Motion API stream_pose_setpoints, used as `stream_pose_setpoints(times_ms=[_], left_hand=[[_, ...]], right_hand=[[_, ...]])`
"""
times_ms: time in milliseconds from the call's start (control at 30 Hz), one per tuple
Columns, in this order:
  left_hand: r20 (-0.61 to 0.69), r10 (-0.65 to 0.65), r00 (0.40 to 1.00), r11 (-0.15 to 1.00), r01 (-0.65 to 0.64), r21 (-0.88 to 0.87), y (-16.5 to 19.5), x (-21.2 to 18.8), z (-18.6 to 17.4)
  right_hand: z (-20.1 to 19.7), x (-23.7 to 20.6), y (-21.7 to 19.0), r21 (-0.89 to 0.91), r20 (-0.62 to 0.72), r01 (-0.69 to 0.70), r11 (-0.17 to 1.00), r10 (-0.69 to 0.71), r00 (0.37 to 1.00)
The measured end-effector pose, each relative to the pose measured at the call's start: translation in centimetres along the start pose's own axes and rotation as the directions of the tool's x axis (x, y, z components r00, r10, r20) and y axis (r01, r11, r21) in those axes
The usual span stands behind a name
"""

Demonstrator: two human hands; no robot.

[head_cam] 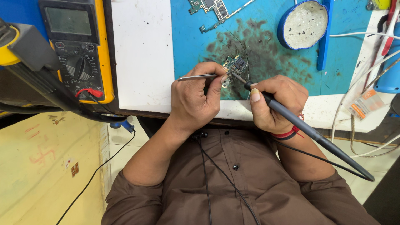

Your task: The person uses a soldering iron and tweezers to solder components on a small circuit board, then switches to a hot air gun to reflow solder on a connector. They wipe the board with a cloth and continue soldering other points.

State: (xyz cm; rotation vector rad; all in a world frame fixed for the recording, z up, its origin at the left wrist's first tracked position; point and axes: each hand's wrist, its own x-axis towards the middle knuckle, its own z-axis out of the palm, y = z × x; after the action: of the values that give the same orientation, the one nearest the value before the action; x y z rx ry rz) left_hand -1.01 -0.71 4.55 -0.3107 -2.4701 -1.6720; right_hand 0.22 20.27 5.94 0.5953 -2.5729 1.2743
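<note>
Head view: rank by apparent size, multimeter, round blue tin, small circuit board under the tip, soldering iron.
1. Multimeter, though it sits nearer the camera and is cut off by the frame.
2. Soldering iron in the right hand, long but thin.
3. Round blue tin.
4. Small circuit board, partly hidden by the left hand.

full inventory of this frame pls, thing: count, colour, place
small board: 1, green, on mat under the tool tips
second board: 1, green, mat top edge
mat: 1, blue, dark-stained, on bench
bench: 1, white, centre
round dish: 1, blue rim, mat top right
multimeter: 1, yellow and black, left
cables: several, white, right
tweezers: 1, metal, in left hand
soldering iron: 1, grey, in right hand
shirt: 1, brown, bottom
left hand: 1, grips tweezers
right hand: 1, grips soldering iron
</note>
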Motion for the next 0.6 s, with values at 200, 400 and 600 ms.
stream_pose_setpoints(times_ms=[200, 400, 600], left_hand=[[-0.005, 0.001, 1.000, 1.000, -0.001, 0.002, -0.01, 0.00, 0.02], [-0.003, 0.010, 1.000, 1.000, -0.010, 0.003, -0.12, 0.02, 0.04], [-0.006, 0.011, 1.000, 1.000, -0.011, 0.006, -0.09, 0.02, -0.02]], right_hand=[[0.02, 0.07, 0.07, 0.001, -0.003, -0.001, 1.000, 0.001, 1.000], [0.11, 0.02, 0.14, -0.009, -0.006, -0.001, 1.000, 0.001, 1.000], [0.13, 0.02, 0.09, -0.006, -0.008, -0.005, 1.000, 0.005, 1.000]])
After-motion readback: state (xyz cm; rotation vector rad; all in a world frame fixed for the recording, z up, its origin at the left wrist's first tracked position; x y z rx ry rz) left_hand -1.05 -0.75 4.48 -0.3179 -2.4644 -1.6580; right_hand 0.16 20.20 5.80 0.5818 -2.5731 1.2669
